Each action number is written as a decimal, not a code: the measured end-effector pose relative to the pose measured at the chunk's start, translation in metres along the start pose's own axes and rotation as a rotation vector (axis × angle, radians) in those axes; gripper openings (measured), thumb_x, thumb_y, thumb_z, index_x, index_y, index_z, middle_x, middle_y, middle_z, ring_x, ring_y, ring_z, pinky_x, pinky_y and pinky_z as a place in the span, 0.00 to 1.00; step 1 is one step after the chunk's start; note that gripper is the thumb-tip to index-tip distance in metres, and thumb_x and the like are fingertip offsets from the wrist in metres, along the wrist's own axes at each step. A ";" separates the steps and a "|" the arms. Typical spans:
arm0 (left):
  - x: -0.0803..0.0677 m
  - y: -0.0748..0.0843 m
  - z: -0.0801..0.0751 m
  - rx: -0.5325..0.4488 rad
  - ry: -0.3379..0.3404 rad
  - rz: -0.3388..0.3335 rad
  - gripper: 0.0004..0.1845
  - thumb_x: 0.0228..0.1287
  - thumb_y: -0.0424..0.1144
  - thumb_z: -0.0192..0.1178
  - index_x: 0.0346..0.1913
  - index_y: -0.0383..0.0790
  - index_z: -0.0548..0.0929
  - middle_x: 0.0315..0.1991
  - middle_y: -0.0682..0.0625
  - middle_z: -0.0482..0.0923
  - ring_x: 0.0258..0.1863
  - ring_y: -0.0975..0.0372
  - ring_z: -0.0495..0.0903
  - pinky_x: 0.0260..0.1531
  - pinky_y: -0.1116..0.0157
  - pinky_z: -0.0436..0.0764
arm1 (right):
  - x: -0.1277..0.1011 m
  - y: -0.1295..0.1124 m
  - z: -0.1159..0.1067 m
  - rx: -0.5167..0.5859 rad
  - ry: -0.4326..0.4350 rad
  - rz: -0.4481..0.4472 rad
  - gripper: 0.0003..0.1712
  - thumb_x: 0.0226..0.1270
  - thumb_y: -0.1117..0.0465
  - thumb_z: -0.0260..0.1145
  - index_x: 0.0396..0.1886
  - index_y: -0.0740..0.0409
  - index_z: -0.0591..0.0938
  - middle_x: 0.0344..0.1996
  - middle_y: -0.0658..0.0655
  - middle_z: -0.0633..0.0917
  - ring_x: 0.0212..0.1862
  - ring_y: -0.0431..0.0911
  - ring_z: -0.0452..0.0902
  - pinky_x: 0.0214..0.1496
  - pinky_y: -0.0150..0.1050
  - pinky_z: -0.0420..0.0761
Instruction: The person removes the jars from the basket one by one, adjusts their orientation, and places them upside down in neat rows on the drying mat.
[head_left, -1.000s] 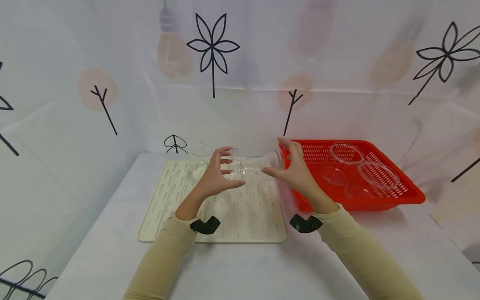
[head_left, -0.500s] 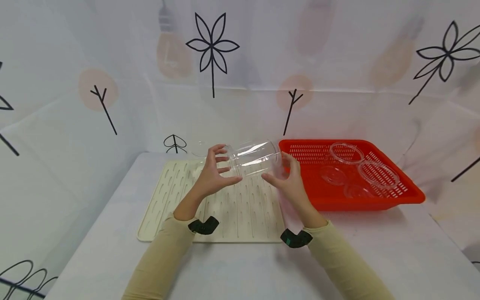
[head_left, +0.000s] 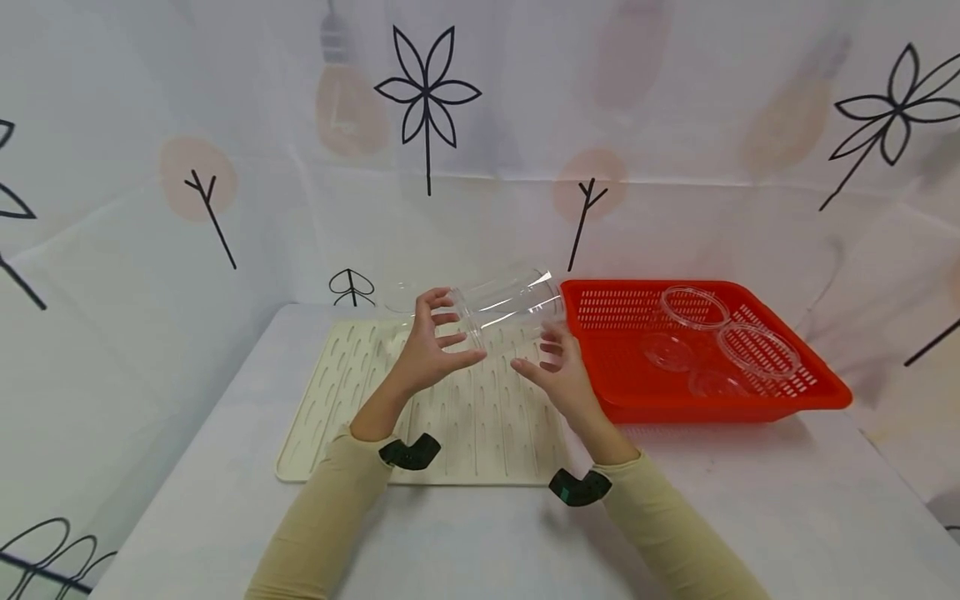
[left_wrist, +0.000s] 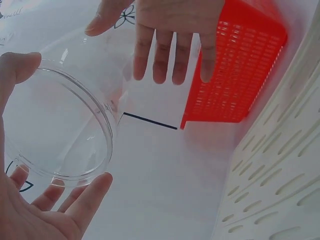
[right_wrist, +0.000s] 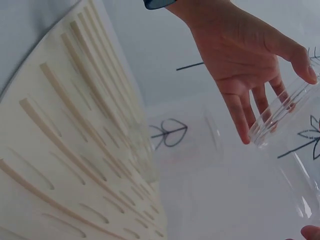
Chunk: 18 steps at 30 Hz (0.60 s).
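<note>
A clear plastic jar hangs tilted above the cream ribbed mat, its base end raised toward the right. My left hand grips the jar's open mouth end, thumb on one side and fingers on the other. Just below the jar's base end is my right hand, fingers straight and spread. Whether it touches the jar I cannot tell. In the right wrist view the left hand and the jar's wall show.
A red slotted basket stands right of the mat and holds several clear lids. Another clear container stands at the mat's far edge. A patterned white cloth covers the table and the walls behind.
My right hand has let go of the jar's base end and dropped down toward me. The jar's base end has tilted upward while the left hand keeps its grip.
</note>
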<state>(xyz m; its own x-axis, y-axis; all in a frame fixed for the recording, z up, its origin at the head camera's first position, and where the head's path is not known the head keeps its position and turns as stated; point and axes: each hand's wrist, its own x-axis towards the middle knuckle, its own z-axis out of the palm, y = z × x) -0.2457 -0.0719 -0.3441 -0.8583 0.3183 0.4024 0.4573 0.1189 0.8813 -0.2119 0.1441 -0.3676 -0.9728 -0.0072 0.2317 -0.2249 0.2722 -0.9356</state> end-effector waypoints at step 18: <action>-0.001 -0.009 0.006 0.073 -0.058 -0.074 0.50 0.49 0.39 0.71 0.67 0.40 0.46 0.65 0.39 0.51 0.64 0.48 0.59 0.61 0.54 0.63 | 0.005 -0.019 -0.013 0.091 -0.030 -0.009 0.40 0.61 0.59 0.66 0.68 0.59 0.55 0.58 0.62 0.65 0.61 0.58 0.61 0.59 0.53 0.68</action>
<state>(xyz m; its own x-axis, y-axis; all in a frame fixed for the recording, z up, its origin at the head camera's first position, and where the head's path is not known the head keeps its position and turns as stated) -0.2476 -0.0679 -0.3539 -0.8765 0.3599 0.3198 0.4104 0.2113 0.8871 -0.2115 0.1516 -0.3454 -0.9717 -0.0382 0.2331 -0.2361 0.1838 -0.9542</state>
